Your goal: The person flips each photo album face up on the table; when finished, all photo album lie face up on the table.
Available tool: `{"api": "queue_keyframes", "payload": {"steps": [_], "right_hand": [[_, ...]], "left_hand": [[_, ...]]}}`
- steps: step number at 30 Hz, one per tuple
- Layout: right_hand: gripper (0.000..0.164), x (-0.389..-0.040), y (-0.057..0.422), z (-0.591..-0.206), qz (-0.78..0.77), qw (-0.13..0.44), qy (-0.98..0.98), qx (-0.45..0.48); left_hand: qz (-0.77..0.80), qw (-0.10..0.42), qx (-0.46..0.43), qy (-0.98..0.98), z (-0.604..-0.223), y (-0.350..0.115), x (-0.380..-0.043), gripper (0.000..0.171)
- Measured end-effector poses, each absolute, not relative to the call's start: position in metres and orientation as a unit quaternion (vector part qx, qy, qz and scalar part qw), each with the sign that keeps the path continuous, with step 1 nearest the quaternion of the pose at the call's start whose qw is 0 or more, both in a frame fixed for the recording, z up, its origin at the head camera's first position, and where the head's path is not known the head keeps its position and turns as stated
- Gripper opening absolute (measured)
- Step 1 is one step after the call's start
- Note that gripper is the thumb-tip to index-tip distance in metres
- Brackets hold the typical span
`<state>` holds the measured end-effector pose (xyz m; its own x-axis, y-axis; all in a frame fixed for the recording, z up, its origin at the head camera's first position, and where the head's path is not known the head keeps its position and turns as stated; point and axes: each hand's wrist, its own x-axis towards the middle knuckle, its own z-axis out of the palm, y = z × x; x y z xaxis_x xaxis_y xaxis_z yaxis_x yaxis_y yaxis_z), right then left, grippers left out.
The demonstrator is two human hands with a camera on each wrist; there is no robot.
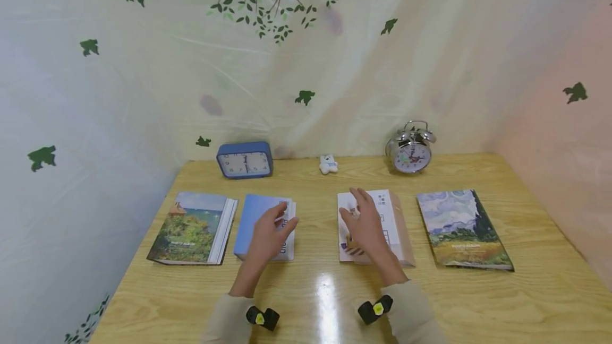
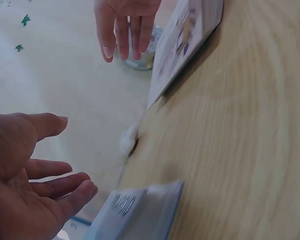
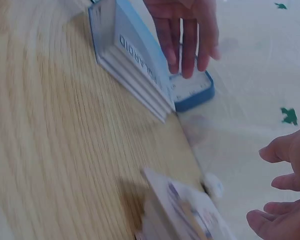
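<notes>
My left hand point(image 1: 269, 231) hovers over the blue and white album point(image 1: 255, 214), its fingers relaxed and apart, holding nothing. On that album's cover the word "POLAROID" point(image 3: 140, 60) shows in the right wrist view. My right hand point(image 1: 365, 224) is above a white album with a tan spine side point(image 1: 389, 208) and a printed cover, fingers loosely spread with nothing in them. In the left wrist view the left hand point(image 2: 32, 185) has its palm turned inward and thumb lifted away. The right wrist view has the right hand point(image 3: 285, 190) at its lower right edge, thumb and fingers parted.
A photo album with a seaside garden cover point(image 1: 191, 227) lies at far left, another with a wheat field cover point(image 1: 464, 230) at far right. Behind them stand a blue clock point(image 1: 245, 161), a small white bear figure point(image 1: 328, 164) and a silver twin-bell alarm clock point(image 1: 411, 153), near the curtain point(image 1: 363, 94).
</notes>
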<state>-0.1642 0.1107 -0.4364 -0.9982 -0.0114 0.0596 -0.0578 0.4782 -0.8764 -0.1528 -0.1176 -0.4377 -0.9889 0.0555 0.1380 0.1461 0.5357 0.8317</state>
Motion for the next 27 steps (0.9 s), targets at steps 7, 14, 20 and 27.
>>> {"api": "queue_keyframes", "payload": {"steps": [7, 14, 20, 27], "right_hand": [[0.060, -0.159, 0.154, -0.445, 0.460, 0.045, -0.886, -0.019], [0.062, -0.147, 0.187, -0.453, 0.429, 0.038, -0.902, -0.038], [0.067, -0.140, 0.206, -0.460, 0.416, 0.004, -0.908, -0.037], [0.062, -0.136, 0.209, -0.467, 0.419, -0.025, -0.907, -0.040]], "left_hand": [[-0.505, 0.000, -0.097, -0.858, -0.450, -0.082, -0.146, 0.055], [-0.504, -0.039, -0.098, -0.857, -0.468, -0.053, -0.144, 0.058], [-0.499, -0.067, -0.098, -0.859, -0.476, -0.028, -0.148, 0.057], [-0.451, -0.038, -0.117, -0.884, -0.478, -0.010, -0.152, 0.052]]}}
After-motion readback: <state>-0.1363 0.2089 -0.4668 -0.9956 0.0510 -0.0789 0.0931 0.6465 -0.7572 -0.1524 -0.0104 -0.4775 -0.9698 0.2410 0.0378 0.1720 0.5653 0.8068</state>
